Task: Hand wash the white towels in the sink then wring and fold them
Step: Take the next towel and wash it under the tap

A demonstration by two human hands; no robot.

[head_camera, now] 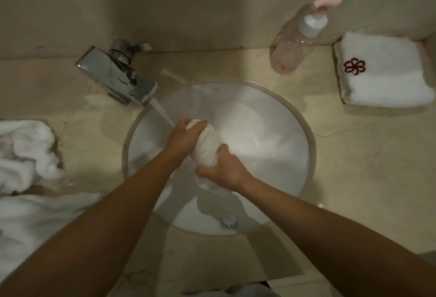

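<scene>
Two bare forearms reach from the near edge over a round white sink [295, 131] sunk in a beige, veined stone table [354, 155]. Right hand [224, 169]: fingers curled tight round the near end of a white towel [205, 148] rolled into a thick rope. Left hand [184, 135]: fingers wrapped over the towel's far end, close under the water stream. The towel is held above the basin, between both hands. Metal drain fitting [228, 220]: near wall of the basin. Crumpled white towels [28, 155]: soft terry heap on the table, left of the sink. Chrome tap [118, 77]: angular and boxy, running. Folded towel [382, 72]: square, white, red flower emblem, on the table at far right. Pump bottle [295, 44]: clear plastic, pink head, standing beside it.
</scene>
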